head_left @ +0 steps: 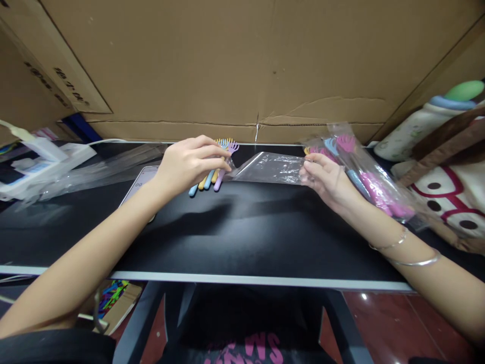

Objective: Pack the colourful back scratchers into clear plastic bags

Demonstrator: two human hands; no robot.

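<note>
A clear plastic bag (271, 168) is stretched sideways above the black table, flat and see-through. My left hand (195, 161) is closed, pinching the bag's left end between thumb and fingers. At its right end, my right hand (324, 174) grips the bag with closed fingertips. Beneath and behind my left hand lie several plastic back scratchers (219, 181) in blue, yellow and purple, with claw-shaped heads; my hand partly hides them. Beyond my right hand rest bagged back scratchers (366, 177) in pink and blue, their clear wrapping partly covered by my wrist.
A phone (139, 183) lies left, partly under my forearm. Farther left are clear plastic bags (102, 169) and a white power strip (56, 162). A cardboard wall (242, 65) stands behind the table. A bottle (405, 129) and a plush bag (447, 197) sit at the right.
</note>
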